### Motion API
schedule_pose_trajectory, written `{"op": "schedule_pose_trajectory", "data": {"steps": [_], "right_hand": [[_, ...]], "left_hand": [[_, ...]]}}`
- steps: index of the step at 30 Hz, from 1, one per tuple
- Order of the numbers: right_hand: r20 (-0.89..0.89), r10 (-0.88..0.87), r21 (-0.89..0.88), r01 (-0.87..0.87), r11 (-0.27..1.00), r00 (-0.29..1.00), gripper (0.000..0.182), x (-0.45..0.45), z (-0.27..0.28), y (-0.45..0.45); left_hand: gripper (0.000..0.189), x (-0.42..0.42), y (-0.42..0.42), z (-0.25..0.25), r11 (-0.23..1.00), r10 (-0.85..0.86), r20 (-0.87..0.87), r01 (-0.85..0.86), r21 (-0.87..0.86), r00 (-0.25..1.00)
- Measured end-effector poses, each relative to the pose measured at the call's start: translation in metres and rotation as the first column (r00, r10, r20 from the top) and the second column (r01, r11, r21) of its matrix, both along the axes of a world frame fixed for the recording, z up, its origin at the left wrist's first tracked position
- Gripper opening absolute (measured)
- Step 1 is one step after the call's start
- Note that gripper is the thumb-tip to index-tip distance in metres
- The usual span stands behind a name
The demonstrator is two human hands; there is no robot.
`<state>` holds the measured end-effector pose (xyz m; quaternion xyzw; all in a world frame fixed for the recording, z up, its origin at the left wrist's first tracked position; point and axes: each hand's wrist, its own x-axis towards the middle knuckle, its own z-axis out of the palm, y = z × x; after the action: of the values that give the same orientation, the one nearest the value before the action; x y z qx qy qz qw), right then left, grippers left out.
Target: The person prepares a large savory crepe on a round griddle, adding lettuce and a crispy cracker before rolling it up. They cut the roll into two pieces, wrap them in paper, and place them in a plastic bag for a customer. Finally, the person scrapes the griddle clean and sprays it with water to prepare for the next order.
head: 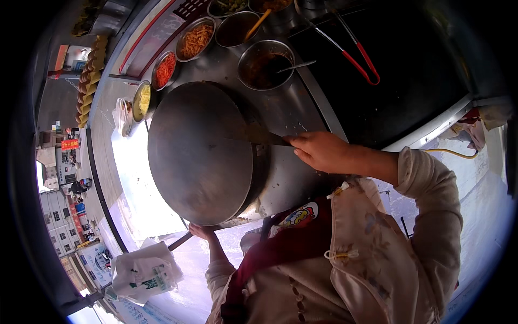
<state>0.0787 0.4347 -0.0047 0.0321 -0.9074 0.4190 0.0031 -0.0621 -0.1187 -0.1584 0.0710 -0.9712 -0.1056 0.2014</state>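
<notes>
A large round griddle plate (198, 158), dark and flat, stands before me with nothing on its surface. My right hand (323, 152) grips the handle of a metal spatula (265, 135). The spatula's dark blade reaches across the griddle's right rim; whether it touches the plate is hard to tell. My left hand (201, 231) is at the griddle's near left edge, next to a dark bar (180, 241). The rim hides part of its fingers, so its grip is unclear.
Steel bowls hold shredded orange vegetable (165, 70), fried strips (197, 40), pale yellow shreds (143, 99) and dark sauce (265, 71) with a spoon. Red-handled tongs (360, 60) lie on a black surface. White plastic bags (145, 271) hang at left.
</notes>
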Motion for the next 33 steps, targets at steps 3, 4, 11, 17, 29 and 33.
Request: {"op": "schedule_pose_trajectory", "data": {"steps": [3, 4, 11, 17, 29, 33], "right_hand": [[0.064, -0.080, 0.133, 0.071, 0.989, 0.995, 0.031, -0.014, 0.002, -0.001], [0.044, -0.067, 0.125, 0.061, 0.990, 0.997, 0.032, -0.020, 0.000, -0.001], [-0.046, 0.021, -0.146, -0.028, 0.989, 0.999, 0.027, -0.067, -0.005, 0.030], [-0.045, 0.172, -0.171, -0.177, 0.969, 0.984, 0.016, -0.152, 0.008, 0.064], [0.434, 0.560, -0.243, -0.507, 0.827, 0.706, 0.023, -0.341, 0.072, 0.087], [0.477, 0.582, -0.194, -0.567, 0.800, 0.658, 0.023, -0.393, 0.081, 0.051]], "left_hand": [[0.048, 0.002, 0.009, -0.004, 0.999, -0.041, -0.094, 0.044, 0.032, 0.995], [0.045, 0.003, 0.004, -0.007, 0.997, -0.074, -0.103, 0.077, 0.030, 0.992], [0.034, 0.002, 0.000, -0.016, 0.988, 0.018, -0.122, 0.001, 0.153, 0.992], [0.034, 0.002, 0.010, -0.014, 0.998, 0.057, -0.045, -0.058, -0.030, 0.997], [0.032, 0.013, 0.027, -0.004, 0.998, 0.036, -0.035, -0.034, 0.048, 0.999], [0.030, 0.013, 0.033, 0.001, 0.998, 0.043, -0.060, -0.045, -0.035, 0.997]]}}
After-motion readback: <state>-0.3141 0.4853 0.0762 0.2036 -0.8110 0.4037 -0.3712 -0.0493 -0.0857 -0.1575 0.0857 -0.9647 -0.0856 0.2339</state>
